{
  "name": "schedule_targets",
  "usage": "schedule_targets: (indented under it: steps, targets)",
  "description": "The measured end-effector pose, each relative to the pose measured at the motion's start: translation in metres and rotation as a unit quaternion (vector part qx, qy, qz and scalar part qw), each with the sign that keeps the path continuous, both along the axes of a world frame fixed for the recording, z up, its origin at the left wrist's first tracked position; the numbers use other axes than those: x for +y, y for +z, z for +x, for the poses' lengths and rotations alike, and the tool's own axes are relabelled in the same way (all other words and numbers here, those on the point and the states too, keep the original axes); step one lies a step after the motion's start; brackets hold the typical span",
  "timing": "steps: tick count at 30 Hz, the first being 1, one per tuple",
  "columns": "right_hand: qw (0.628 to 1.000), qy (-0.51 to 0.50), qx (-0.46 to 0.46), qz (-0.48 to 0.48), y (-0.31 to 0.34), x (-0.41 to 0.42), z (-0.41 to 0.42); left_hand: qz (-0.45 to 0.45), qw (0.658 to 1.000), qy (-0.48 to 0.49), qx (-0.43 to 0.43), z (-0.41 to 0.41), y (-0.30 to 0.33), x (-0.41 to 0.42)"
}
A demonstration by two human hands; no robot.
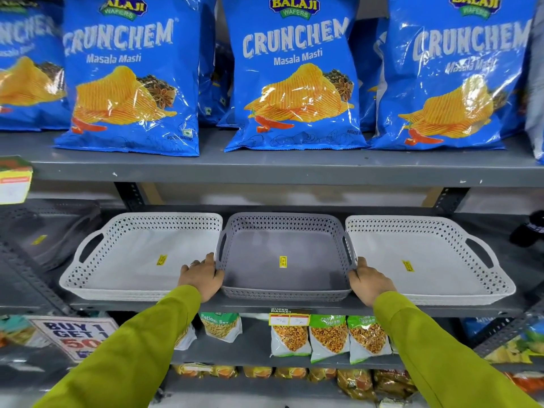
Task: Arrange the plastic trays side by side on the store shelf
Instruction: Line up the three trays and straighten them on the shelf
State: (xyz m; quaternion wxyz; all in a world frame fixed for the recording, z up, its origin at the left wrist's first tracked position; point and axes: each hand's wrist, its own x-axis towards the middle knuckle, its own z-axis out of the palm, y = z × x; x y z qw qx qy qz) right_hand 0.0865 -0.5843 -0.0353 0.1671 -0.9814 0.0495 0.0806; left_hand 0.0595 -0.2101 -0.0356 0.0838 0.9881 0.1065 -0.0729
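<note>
Left hand (203, 275), right hand (369, 279), fingers gripping grey tray (282, 248) front corners between them

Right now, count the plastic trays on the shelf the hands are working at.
3: a white tray on the left, a grey tray in the middle held at its front corners by both hands, and a white tray on the right. More may be nested underneath.

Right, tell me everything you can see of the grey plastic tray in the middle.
The grey perforated plastic tray lies flat on the grey metal shelf, between two white perforated plastic trays. It has a diamond-lattice wall, cut-out side handles, rounded corners, and a yellow sticker on its otherwise bare floor. The left hand and right hand grip its front corners.
</note>
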Motion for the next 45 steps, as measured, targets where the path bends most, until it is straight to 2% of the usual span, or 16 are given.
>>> schedule_targets:
  steps: [27,45]
  targets:
    - [1.000,-0.014,-0.011,-0.016,0.000,0.000,-0.002,0.022,1.000,0.016,-0.001,0.002,0.003,-0.005]
    - [0.998,-0.020,0.002,-0.053,0.004,0.004,-0.006,0.030,0.999,-0.021,-0.003,-0.008,0.008,-0.007]
